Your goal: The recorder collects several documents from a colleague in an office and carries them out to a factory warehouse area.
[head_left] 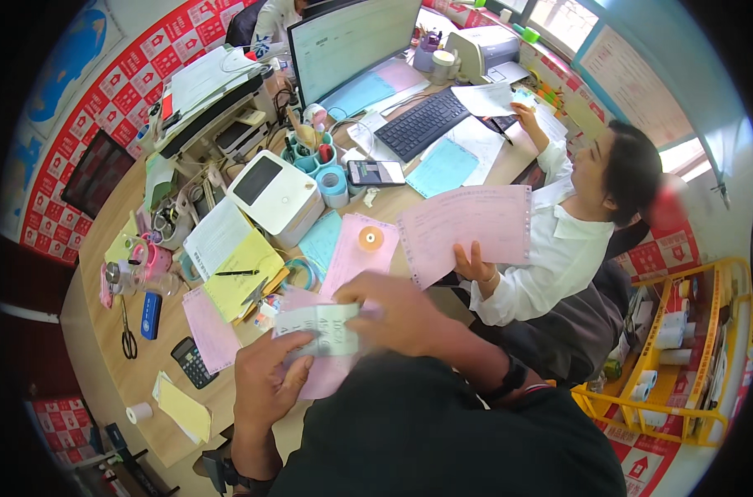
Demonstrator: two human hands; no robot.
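My left hand (270,373) pinches a small pale green printed slip (320,330) between thumb and fingers at its lower left. On the slip's upper right edge are the bent fingers of my right hand (397,311), blurred by motion. Below the slip shows a pink sheet (331,377), partly covered by my hands. Just beyond my right hand another pink form (355,258) lies on the desk with an orange tape roll (370,238) on it. To the right, a seated co-worker (550,248) holds up a pink form (467,232) in one hand and reaches toward white paper with the other.
The desk (132,348) carries a white label printer (275,195), a phone (376,172), a keyboard (422,124), a monitor (351,54), a calculator (194,363), scissors (128,335) and a yellow pad (244,277). A yellow basket (675,385) with paper rolls stands at right.
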